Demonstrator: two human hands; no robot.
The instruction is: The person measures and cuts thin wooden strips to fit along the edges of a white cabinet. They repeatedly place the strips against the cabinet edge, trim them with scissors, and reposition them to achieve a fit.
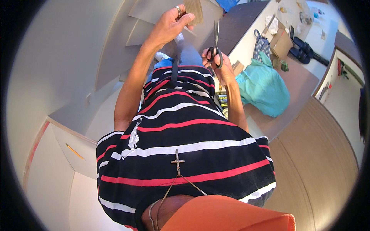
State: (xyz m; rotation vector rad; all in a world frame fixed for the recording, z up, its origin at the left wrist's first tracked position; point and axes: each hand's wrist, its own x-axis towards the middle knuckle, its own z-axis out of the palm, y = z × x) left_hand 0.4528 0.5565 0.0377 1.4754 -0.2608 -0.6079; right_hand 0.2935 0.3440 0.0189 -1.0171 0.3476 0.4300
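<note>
You have 1 view here — the head camera, worn on your head and looking steeply down your own striped shirt (pixel 185 131) to your raised hands. It sits very close to your chest, and its fisheye lens bends the shelves (pixel 115 50) — strongest near the rim.

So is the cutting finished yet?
Not yet, it seems. The left hand holds up a flat tan cardboard strip, seemingly uncut. The right hand grips black-handled steel scissors, blades pointing up, apart from the strip. I can't see any cut-off pieces.
</note>
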